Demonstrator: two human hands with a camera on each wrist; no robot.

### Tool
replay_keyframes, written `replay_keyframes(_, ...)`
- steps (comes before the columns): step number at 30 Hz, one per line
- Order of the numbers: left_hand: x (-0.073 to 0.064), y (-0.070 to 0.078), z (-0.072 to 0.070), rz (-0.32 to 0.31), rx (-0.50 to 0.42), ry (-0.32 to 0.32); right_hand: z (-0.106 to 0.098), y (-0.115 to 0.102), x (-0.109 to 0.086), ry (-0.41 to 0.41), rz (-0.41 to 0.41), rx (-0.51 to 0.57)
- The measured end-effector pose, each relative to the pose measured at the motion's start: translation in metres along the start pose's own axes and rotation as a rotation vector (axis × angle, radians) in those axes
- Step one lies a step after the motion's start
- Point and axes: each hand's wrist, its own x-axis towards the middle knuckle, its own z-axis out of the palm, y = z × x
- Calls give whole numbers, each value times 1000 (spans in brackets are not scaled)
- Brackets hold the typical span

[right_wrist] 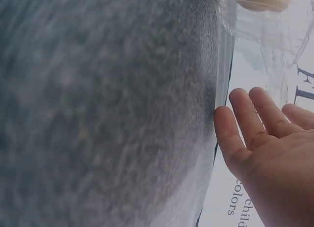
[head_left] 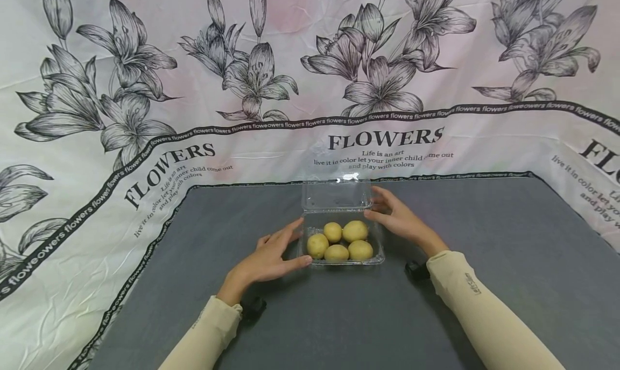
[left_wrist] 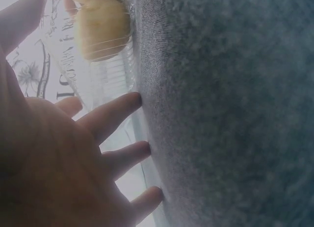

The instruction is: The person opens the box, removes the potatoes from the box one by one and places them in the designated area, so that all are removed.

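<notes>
A clear plastic clamshell box sits on the grey table with its lid raised at the back. Several round yellow potatoes lie inside it. My left hand is at the box's left side, fingers spread, with the thumb by the front left corner. In the left wrist view, the fingers reach along the table beside a potato seen through the plastic. At the back right, my right hand has its fingers extended beside the lid and its thumb close to the rim.
The grey table spreads around the box. Behind it and along its sides hangs a white cloth printed with lilies and lettering. A dark wrist camera is under the left wrist, another dark wrist camera under the right.
</notes>
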Motion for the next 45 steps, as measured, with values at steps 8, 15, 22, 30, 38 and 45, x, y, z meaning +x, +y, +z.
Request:
replay_keyframes(8, 0, -2, 0, 5, -1, -2, -6, -2, -9, 42, -52, -24)
replay_keyframes(15, -1, -1, -1, 4, -9, -5, -9, -5, -17, 134, -201, -130)
replay_keyframes(22, -1, -2, -2, 3, -4, -2, -5, -17, -22, 120, -342, -217)
replay_keyframes(30, -1, -2, -2, 9, -6, 0, 1, -21, -23, 81, -396, -298)
replay_keyframes(38, -1, -1, -2, 7, -2, -7, 7, -18, -23, 49, -414, -330)
replay_keyframes(45, -1, -1, -1, 4, -3, -5, 11, -19, -23, 29, -406, -338)
